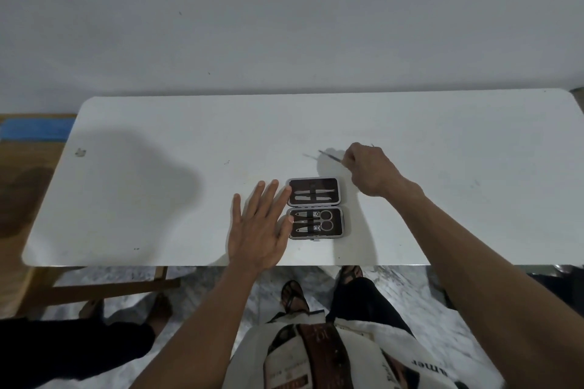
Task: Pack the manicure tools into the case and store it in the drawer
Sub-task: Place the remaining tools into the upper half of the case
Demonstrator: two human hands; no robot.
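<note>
A small manicure case (343, 222) lies open on the white table (158, 199), its two brown-lined halves facing up. The far half holds two slim metal tools (314, 195) under a strap. The near half holds clippers and small scissors (325, 215). My left hand (257, 230) lies flat with fingers spread against the case's left side. Just beyond the case, my right hand (369, 169) is shut on a thin metal tool (330, 156), lifted above the table and pointing left. Another thin tool (310, 156) lies on the table a little further left.
The table stands against a pale wall. A wooden piece of furniture with a blue item (34, 129) is off the table's left end. Below the near edge are my legs in sandals (294, 295) and another person's feet (158, 306).
</note>
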